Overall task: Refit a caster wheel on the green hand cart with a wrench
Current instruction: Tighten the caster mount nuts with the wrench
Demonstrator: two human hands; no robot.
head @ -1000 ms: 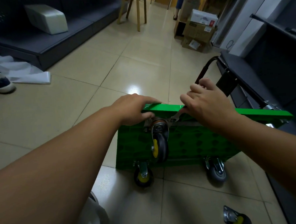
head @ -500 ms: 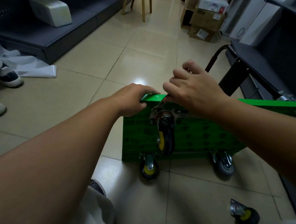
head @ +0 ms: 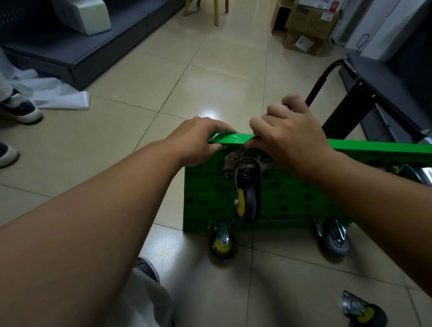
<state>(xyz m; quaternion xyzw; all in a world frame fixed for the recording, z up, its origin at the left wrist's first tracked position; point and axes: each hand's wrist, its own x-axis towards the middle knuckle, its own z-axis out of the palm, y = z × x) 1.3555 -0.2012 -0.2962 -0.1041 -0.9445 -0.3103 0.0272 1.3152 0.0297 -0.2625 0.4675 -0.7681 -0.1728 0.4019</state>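
Head view: green plastic hand cart [head: 299, 204] stands on its edge. My left hand [head: 196, 142] curls over its top edge. My right hand [head: 291, 137] grips the slim silver wrench [head: 239, 151], on the black-and-yellow caster wheel [head: 247, 199] plate just below that edge. Best to seat the wrench fully, brace the cart, and use short strokes.

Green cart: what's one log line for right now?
left hand grips green cart edge | right hand holds wrench at caster wheel plate | loose caster on floor
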